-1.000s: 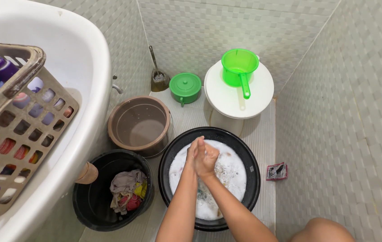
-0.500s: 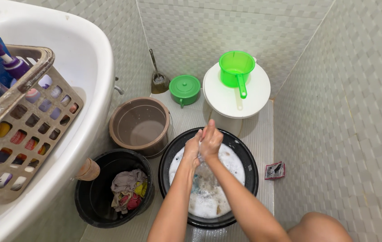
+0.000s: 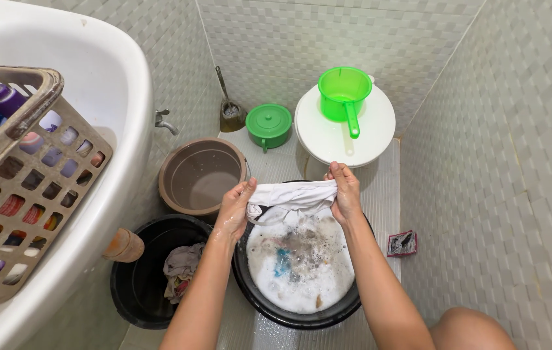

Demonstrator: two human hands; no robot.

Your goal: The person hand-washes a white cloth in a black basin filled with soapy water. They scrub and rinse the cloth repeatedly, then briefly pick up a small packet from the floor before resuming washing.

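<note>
cloth (image 3: 295, 194) above basin (image 3: 353, 299), bucket (image 3: 130, 285) left, dipper (image 3: 344, 87) behind

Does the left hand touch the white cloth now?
Touching. The head view shows the left hand gripping one end of the white cloth, fingers closed over it, above the black basin.

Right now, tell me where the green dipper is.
In the head view, the green dipper sits on the white round lid at the back, right of the small green lidded container, beyond the black soapy basin.

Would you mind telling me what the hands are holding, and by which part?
A white cloth, stretched above the soapy basin: the left hand grips its left end, the right hand its right end.
</note>
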